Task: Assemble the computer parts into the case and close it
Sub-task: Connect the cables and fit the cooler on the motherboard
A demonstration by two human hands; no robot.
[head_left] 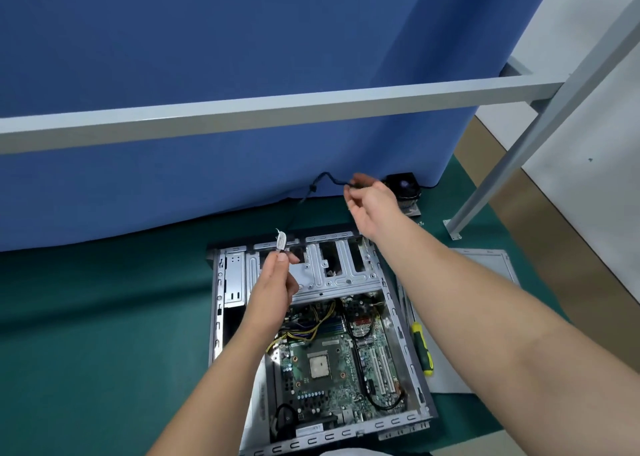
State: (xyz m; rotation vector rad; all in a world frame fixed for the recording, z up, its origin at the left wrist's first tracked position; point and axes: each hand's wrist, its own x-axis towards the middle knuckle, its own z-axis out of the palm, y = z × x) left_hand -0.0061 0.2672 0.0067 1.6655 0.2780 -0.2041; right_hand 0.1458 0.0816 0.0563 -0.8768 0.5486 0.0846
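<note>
Arms stretched forward over the open case (313,334), your left hand (275,282) pinches the white connector (281,241) of one black cable (313,189), while your right hand (372,203) pinches that cable farther along, near the cooler fan (405,189). One case lies on the green bench (104,334), one yellow-green screwdriver (423,348) just beside it; no writing is legible.

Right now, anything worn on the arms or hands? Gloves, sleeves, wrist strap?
Nothing visible. The left hand and right hand are bare, with no gloves, rings or watch. Both forearms are uncovered right to the frame edge: no sleeves, no wrist strap or cable on either wrist.
</note>
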